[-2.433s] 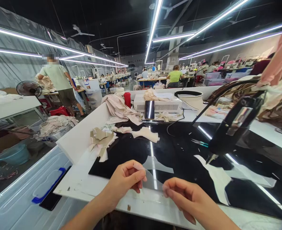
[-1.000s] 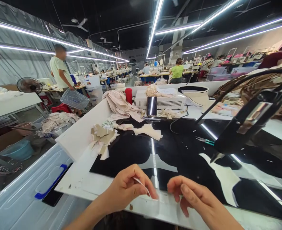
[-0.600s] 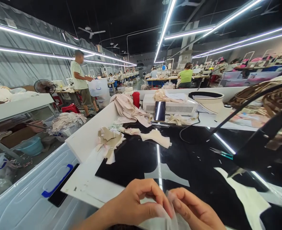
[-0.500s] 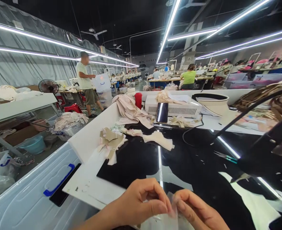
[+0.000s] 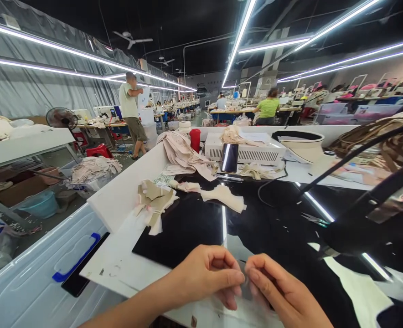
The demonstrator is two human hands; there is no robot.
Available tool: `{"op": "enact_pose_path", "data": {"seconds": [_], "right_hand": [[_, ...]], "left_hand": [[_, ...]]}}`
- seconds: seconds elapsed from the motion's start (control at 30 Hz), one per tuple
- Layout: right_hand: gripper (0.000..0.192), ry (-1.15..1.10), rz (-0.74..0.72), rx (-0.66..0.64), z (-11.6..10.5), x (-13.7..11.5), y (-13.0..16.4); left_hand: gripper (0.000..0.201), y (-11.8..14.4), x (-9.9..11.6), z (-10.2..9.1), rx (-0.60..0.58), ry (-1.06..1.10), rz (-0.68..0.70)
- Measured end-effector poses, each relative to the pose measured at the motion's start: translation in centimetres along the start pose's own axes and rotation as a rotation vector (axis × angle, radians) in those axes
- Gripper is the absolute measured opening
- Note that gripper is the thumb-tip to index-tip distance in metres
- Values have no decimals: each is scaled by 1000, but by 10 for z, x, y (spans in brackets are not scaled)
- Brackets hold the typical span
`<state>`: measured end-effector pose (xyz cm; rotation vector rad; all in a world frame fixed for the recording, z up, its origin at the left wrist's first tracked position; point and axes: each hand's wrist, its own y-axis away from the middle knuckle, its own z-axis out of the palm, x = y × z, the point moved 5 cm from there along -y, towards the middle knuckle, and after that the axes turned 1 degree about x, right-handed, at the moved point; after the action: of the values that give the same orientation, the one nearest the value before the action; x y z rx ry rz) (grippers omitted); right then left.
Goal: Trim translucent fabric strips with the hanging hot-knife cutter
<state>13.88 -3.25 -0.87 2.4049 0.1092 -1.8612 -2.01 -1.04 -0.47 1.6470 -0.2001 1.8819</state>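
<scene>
Close together at the front edge of the black work surface [image 5: 181, 241] are my left hand [image 5: 211, 275] and my right hand [image 5: 280, 287], each in a pinch. Between their fingertips shows a faint, thin translucent piece [image 5: 246, 291], partly blurred and hidden by the fingers. Just beyond them a pale sheer cut piece [image 5: 237, 246] lies flat. To the right, a cream fabric piece [image 5: 359, 282] rests beneath a dark machine arm. Thread snips [image 5: 316, 220] with teal handles lie further back. A curved cream piece [image 5: 224, 197] sits near olive and cream scraps [image 5: 155, 200].
A phone [image 5: 229, 157] leans on a white vented box [image 5: 245, 148], beside a red cup [image 5: 195, 140] and piled beige fabric [image 5: 184, 152]. A cable curves in from the right. A lidded plastic bin [image 5: 40, 282] stands left. Co-workers are in the background.
The translucent piece between my hands shows less now. Both hands have risen slightly. The view has shifted a little, and a standing person at the left has lifted a clear bin.
</scene>
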Motion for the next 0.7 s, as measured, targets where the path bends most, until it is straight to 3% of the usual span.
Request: {"op": "enact_pose_path", "data": {"seconds": [0.17, 0.37, 0.6, 0.7], "right_hand": [[53, -95, 17, 96, -8, 10, 3], [34, 136, 33, 127, -18, 16, 2], [28, 384, -198, 115, -30, 9, -21], [29, 439, -235, 126, -30, 5, -28]], "left_hand": [[50, -10, 3, -6, 78, -69, 23], [29, -24, -1, -14, 105, -185, 83], [16, -32, 17, -20, 186, -413, 141], [9, -34, 26, -23, 264, -619, 214]]}}
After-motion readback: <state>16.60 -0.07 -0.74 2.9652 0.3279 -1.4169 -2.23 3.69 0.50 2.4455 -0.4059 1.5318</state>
